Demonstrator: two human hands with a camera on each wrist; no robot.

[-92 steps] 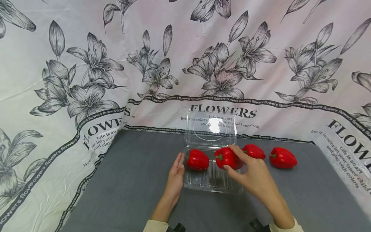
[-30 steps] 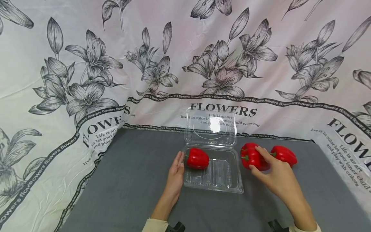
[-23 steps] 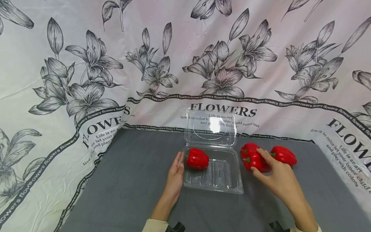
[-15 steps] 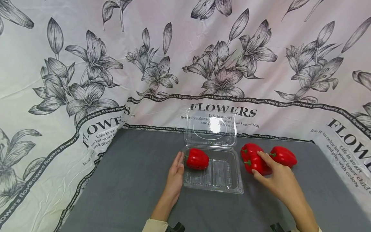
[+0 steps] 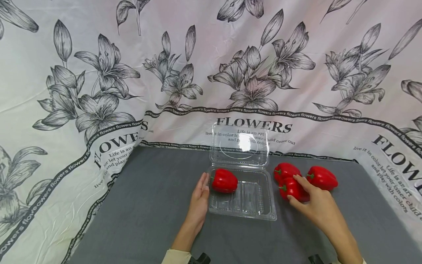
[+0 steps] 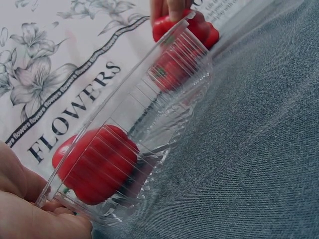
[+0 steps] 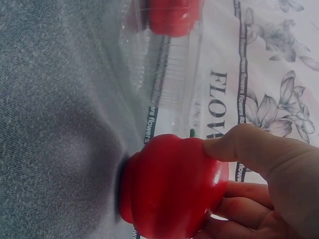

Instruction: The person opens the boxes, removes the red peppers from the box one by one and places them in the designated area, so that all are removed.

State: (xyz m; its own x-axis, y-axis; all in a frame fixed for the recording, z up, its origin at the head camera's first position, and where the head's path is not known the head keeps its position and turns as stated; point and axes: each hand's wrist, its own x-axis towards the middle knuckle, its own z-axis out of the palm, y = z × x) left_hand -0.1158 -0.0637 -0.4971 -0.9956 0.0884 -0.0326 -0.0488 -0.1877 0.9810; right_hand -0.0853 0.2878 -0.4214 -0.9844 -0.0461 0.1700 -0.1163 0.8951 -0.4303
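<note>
My right hand (image 5: 316, 205) grips a red bell pepper (image 5: 291, 189) between thumb and fingers, just right of the plastic container. In the right wrist view the held bell pepper (image 7: 174, 186) shows its short green stem near the thumb. My left hand (image 5: 198, 201) rests with straight fingers along the left side of the clear hinged plastic container (image 5: 242, 214). One red bell pepper (image 5: 225, 180) lies in the container's left part. Another red bell pepper (image 5: 286, 171) sits just behind the held one, and a further red bell pepper (image 5: 322, 178) lies to its right.
The container's transparent lid (image 5: 239, 146) stands raised at the back, before the flower-printed cloth (image 5: 178, 128). The grey tabletop (image 5: 155, 205) extends to both sides and in front of the container.
Over three seconds, my right hand has carried its bell pepper rightward out of the container. Lately it has shifted slightly toward me, uncovering more of the pepper behind. My left hand stays put.
</note>
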